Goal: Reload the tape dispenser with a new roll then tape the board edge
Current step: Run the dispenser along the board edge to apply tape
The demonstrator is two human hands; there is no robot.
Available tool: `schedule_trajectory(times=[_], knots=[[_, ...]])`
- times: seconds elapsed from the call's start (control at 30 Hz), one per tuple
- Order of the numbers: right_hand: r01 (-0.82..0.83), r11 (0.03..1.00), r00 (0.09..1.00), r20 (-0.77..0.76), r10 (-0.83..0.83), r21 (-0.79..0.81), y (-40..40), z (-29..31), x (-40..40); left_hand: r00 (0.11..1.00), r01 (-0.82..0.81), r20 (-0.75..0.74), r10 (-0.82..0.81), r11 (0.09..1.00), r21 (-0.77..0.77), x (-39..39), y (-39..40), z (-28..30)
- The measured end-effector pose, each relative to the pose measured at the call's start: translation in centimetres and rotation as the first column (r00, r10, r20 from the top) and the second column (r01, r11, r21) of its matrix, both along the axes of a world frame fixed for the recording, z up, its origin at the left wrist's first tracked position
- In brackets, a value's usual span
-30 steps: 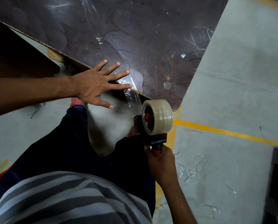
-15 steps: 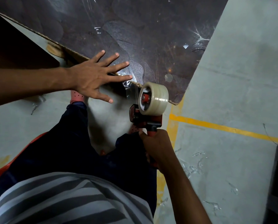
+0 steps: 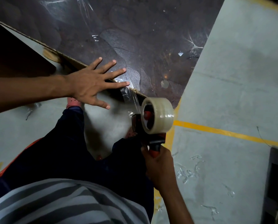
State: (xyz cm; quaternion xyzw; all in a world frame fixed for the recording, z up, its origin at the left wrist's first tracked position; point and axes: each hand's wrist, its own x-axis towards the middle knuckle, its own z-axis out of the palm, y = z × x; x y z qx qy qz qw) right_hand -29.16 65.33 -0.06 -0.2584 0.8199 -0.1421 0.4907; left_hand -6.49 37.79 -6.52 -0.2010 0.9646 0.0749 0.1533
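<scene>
A dark brown board (image 3: 151,46) lies flat across the top of the view, its pale cut edge running down to the right. My left hand (image 3: 90,83) is spread flat with the fingers on the board edge, pressing clear tape (image 3: 128,94) that hangs over it. My right hand (image 3: 157,162) grips the red and black handle of the tape dispenser (image 3: 144,128), which carries a full clear tape roll (image 3: 159,115). A stretch of tape runs from the roll up to the board edge by my left fingertips.
Grey concrete floor (image 3: 232,94) with a yellow painted line (image 3: 223,131) lies to the right. Crumpled bits of clear tape (image 3: 188,168) lie near my right hand. My dark trouser legs and a pink shoe (image 3: 73,102) are below the board. A dark object (image 3: 277,175) stands at the right edge.
The dispenser was close to the board edge half a second ago and has pulled back down and right, drawing out tape. My left hand stays spread on the edge.
</scene>
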Motion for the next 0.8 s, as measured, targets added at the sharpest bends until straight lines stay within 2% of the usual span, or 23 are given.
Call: schedule_trajectory(times=[0.07, 0.2, 0.3, 0.43, 0.7, 0.8], knots=[[0.013, 1.0, 1.0, 0.017, -0.013, -0.008, 1.2, 0.4, -0.8, 1.0, 0.006, -0.004, -0.006, 1.0, 0.004, 0.0, 0.0, 0.0], [-0.137, 0.99, 0.987, -0.09, 0.133, -0.037, 0.5, 1.7, -2.0, 1.0, 0.011, -0.009, -0.011, 1.0, 0.002, -0.1, 0.0, 0.0], [-0.171, 0.985, 0.984, -0.051, 0.173, 0.032, -1.4, 1.5, -1.7, 1.0, 0.011, -0.013, -0.011, 1.0, 0.006, 0.0, 0.0, -0.1], [-0.103, 0.987, 0.991, 0.098, 0.091, 0.127, -3.2, 1.3, -1.4, 1.0, 0.007, -0.005, -0.006, 1.0, 0.014, 0.0, 0.0, 0.1], [0.016, 0.979, 0.975, 0.215, -0.061, 0.204, -4.7, 2.5, -0.1, 1.0, 0.006, -0.021, -0.005, 1.0, 0.029, 0.0, -0.1, 0.1], [0.015, 0.968, 0.968, 0.238, -0.076, 0.249, -5.3, 2.5, 0.1, 1.0, 0.011, -0.017, -0.01, 0.999, 0.032, 0.0, 0.0, 0.1]])
